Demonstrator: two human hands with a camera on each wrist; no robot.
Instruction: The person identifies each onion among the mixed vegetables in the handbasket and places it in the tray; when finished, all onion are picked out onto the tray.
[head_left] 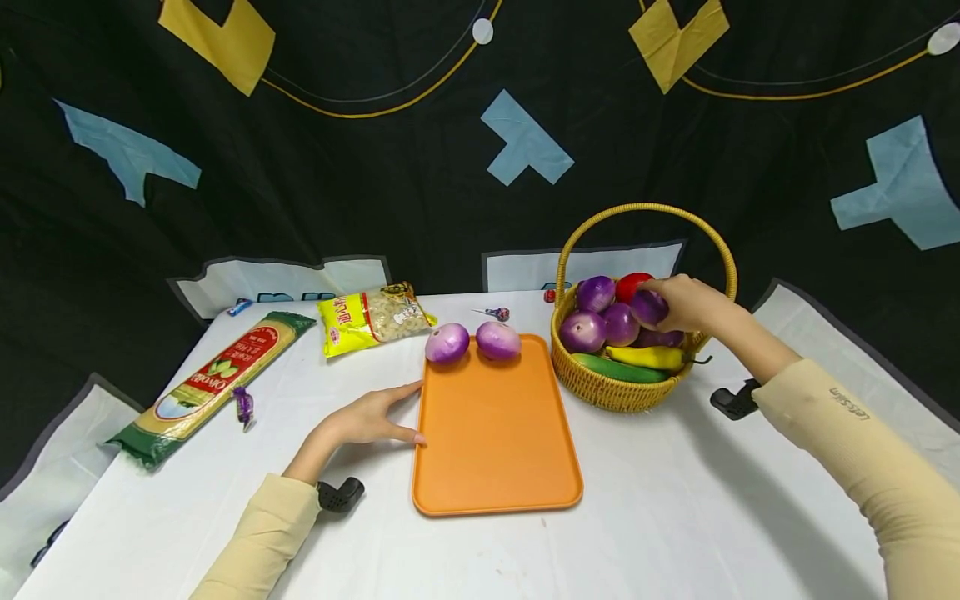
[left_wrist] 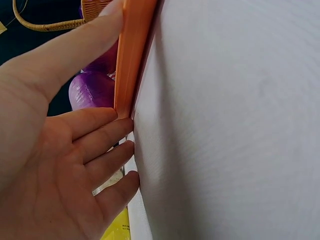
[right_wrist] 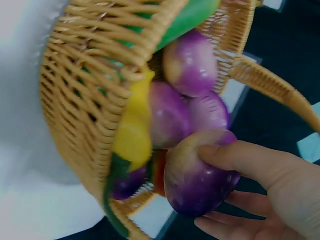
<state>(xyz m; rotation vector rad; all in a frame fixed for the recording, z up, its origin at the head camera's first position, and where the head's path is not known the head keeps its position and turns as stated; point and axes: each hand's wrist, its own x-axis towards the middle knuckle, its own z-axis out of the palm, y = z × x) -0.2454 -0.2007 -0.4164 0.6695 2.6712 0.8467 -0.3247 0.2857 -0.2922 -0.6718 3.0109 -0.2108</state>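
Note:
My right hand (head_left: pixel 682 302) reaches over the right side of the wicker basket (head_left: pixel 622 398) and grips a purple onion (right_wrist: pixel 200 175), thumb on one side and fingers on the other. More purple onions (head_left: pixel 583 332), a red vegetable (head_left: pixel 632 286), a yellow pepper (head_left: pixel 647 357) and a green cucumber (head_left: pixel 621 369) fill the basket. With spread fingers, my left hand (head_left: pixel 371 418) touches the left edge of an orange tray (head_left: pixel 495 442); its thumb rests at the rim. Two purple onions (head_left: pixel 447 343) (head_left: pixel 498 341) lie side by side at the tray's far end.
Left on the white table lie a green-and-red noodle package (head_left: pixel 217 379), a yellow snack bag (head_left: pixel 375 318) and a purple-wrapped candy (head_left: pixel 243 406). A lollipop (head_left: pixel 498 314) lies behind the tray. The basket's tall handle (head_left: pixel 645 207) arches over its contents. Dark cloth hangs behind.

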